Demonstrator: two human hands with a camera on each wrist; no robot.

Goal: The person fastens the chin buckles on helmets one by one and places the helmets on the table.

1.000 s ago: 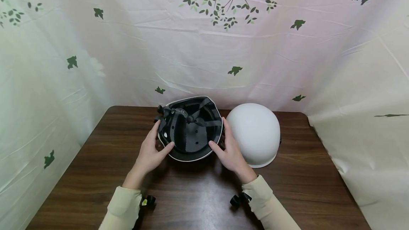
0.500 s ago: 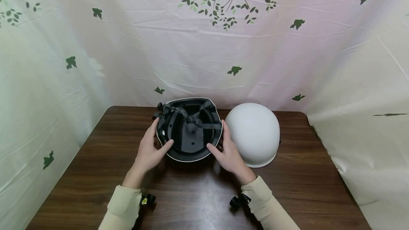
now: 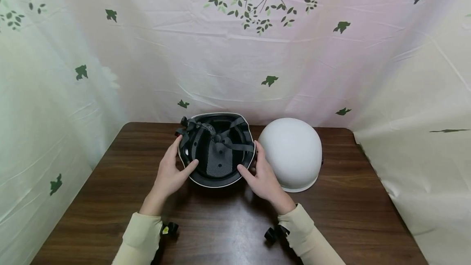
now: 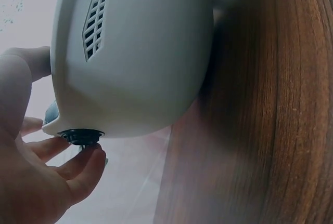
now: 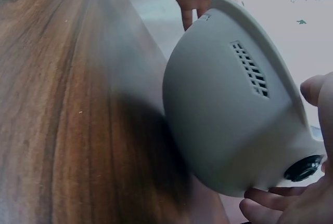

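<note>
A white-shelled helmet [image 3: 219, 156] is held with its black padded inside and dark chin straps [image 3: 235, 145] facing up. My left hand [image 3: 170, 175] grips its left side, thumb over the rim and fingers around the outside. On the opposite side my right hand [image 3: 263, 177] holds it the same way. The left wrist view shows the smooth shell [image 4: 140, 63] with a slotted vent [image 4: 96, 21], and fingertips at a black round fitting [image 4: 81, 136]. In the right wrist view, fingers curl under the shell [image 5: 218, 115] near another black fitting [image 5: 303, 168].
A second white helmet [image 3: 290, 154] sits dome up on the dark wooden table [image 3: 353, 199], close beside my right hand. Behind the table's back edge hangs a pale curtain [image 3: 228, 64] printed with leaves and birds. More curtain borders both sides.
The held helmet has shifted slightly left and leaned a little, its inside turning more toward me. Both hands moved with it and kept their grip. The second helmet stayed put.
</note>
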